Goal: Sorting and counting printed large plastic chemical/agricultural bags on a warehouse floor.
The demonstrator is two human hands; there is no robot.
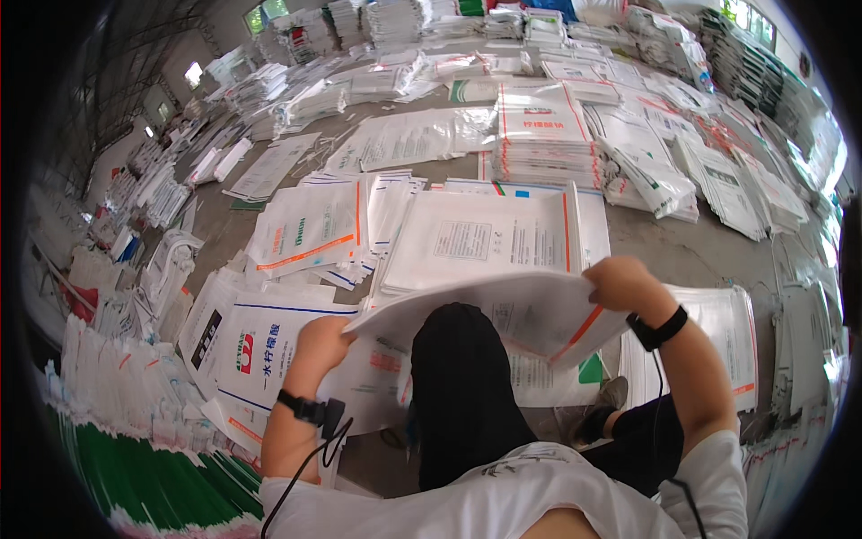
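A flat white sack (543, 301) with an orange stripe bows upward between my hands, above my bent knee. My left hand (321, 348) is closed on its left end. At the other end, my right hand (626, 286) pinches the corner. Just beyond the held sack lies a stack of similar white sacks (489, 234) with printed panels. Beside my left hand, white sacks with blue lines and a red mark (260, 346) are spread in a pile. Near my right forearm is another stack of white sacks (718, 337). The fingertips under the sack are partly hidden.
Farther out, a tall neat stack of sacks (543, 135) stands on the grey floor (669, 247). Green and white bundled sacks (153, 467) line the lower left. High piles (395, 22) rise along the back. Cables (314, 454) hang from both wrist straps.
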